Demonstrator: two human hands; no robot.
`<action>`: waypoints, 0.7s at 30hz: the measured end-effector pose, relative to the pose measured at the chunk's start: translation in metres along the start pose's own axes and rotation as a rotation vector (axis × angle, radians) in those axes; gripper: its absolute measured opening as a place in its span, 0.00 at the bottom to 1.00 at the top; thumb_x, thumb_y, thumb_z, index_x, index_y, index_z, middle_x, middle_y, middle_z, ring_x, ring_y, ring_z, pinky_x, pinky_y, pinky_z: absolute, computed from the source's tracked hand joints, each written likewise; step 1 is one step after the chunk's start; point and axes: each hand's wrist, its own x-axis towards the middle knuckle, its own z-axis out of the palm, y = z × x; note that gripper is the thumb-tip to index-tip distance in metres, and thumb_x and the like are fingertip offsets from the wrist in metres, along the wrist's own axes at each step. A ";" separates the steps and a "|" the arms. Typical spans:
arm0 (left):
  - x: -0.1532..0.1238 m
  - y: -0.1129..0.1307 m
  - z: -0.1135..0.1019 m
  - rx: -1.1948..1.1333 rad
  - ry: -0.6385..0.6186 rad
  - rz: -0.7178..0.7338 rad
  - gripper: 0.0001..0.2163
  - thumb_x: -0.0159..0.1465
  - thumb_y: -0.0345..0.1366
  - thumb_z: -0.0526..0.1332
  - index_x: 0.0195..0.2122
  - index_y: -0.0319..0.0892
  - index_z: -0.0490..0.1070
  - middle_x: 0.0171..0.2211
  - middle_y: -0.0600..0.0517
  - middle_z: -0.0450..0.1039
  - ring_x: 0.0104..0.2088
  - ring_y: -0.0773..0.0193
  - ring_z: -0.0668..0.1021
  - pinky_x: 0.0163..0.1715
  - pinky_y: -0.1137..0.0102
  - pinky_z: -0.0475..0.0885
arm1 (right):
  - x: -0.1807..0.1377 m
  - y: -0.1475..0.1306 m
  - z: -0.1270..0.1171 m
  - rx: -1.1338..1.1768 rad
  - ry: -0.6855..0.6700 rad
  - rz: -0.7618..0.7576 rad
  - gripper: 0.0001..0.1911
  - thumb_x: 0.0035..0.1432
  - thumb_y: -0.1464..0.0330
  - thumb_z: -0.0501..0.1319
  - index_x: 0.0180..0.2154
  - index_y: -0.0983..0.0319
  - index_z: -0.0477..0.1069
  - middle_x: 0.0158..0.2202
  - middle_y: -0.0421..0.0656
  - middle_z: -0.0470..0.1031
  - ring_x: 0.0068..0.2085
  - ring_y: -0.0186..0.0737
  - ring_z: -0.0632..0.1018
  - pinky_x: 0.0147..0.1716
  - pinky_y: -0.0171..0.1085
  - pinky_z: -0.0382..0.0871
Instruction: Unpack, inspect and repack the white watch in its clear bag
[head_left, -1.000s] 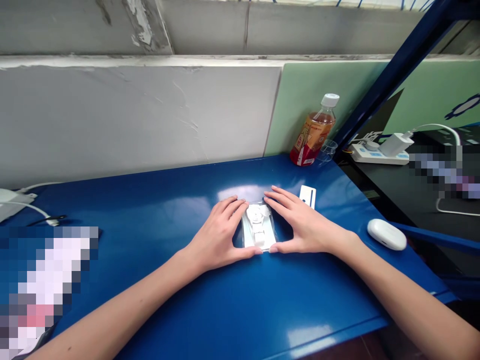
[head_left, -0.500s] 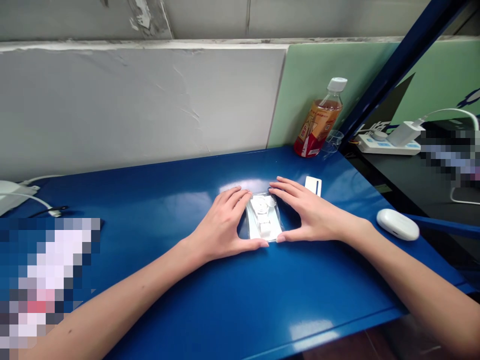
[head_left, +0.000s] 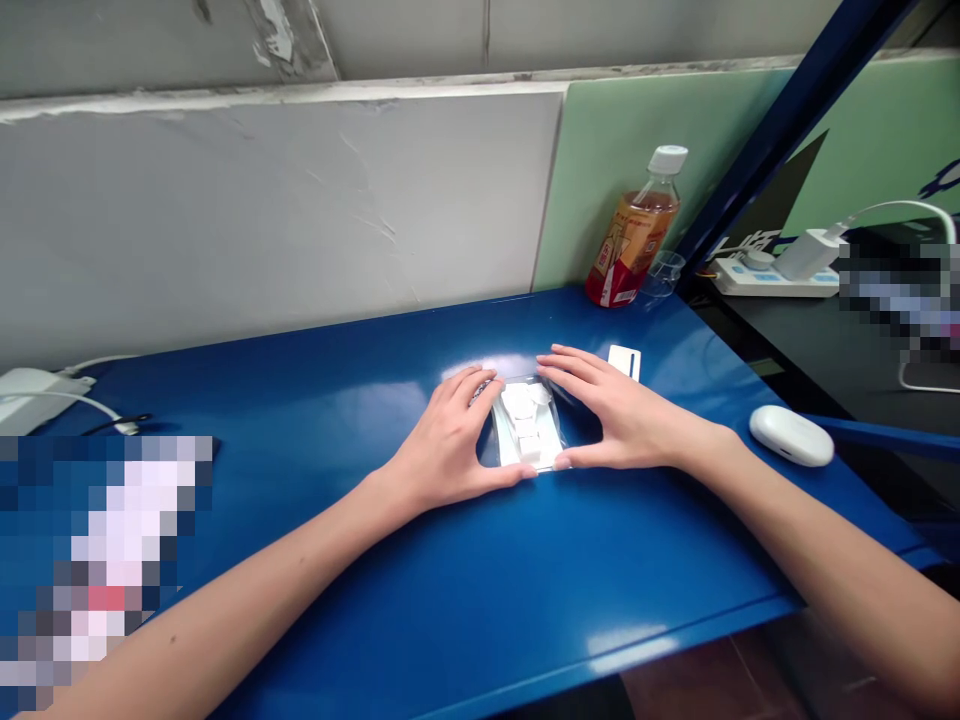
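Note:
A clear plastic packet [head_left: 553,440] lies flat on the blue table, between my two hands. Inside it, on a pale card, is a white item [head_left: 527,415] with a roundish top and a strap-like lower part, like a wristwatch. My left hand [head_left: 457,440] curves around the packet's left side, thumb by the near edge and fingertips at the far left corner. On the other side is my right hand [head_left: 611,410], its thumb at the near right corner and its fingers stretched past the far right one. Both hands have thumb and fingers spread wide; how firmly they touch the packet is unclear.
Behind my right hand lies a white card [head_left: 625,362] with a dark stripe. A drink bottle [head_left: 634,240] stands at the back by a clear cup [head_left: 661,275]. To the right is a white rounded case [head_left: 791,436]; a white adapter [head_left: 37,395] with cables sits far left.
The view has shifted slightly, so the table and the things on it appear a little higher. Both hands keep nearly the same place around the packet.

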 end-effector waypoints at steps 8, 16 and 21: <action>0.000 0.000 0.001 -0.023 -0.003 -0.021 0.45 0.54 0.62 0.67 0.63 0.33 0.60 0.60 0.31 0.65 0.63 0.39 0.66 0.62 0.48 0.64 | -0.002 0.006 -0.004 -0.007 0.006 -0.013 0.44 0.56 0.47 0.64 0.66 0.66 0.59 0.65 0.57 0.65 0.68 0.62 0.60 0.62 0.58 0.63; 0.001 0.000 0.000 -0.011 0.001 -0.005 0.46 0.54 0.62 0.67 0.64 0.32 0.59 0.61 0.30 0.64 0.63 0.37 0.66 0.62 0.47 0.64 | -0.001 0.007 0.001 -0.019 -0.007 -0.013 0.50 0.53 0.43 0.63 0.66 0.68 0.58 0.67 0.59 0.60 0.70 0.64 0.56 0.64 0.59 0.59; 0.001 -0.001 0.000 -0.015 0.008 0.007 0.45 0.55 0.60 0.67 0.65 0.34 0.57 0.62 0.31 0.62 0.64 0.37 0.64 0.62 0.47 0.63 | -0.002 0.005 0.000 0.023 -0.034 -0.010 0.51 0.54 0.46 0.64 0.69 0.68 0.52 0.68 0.57 0.59 0.70 0.63 0.56 0.63 0.58 0.61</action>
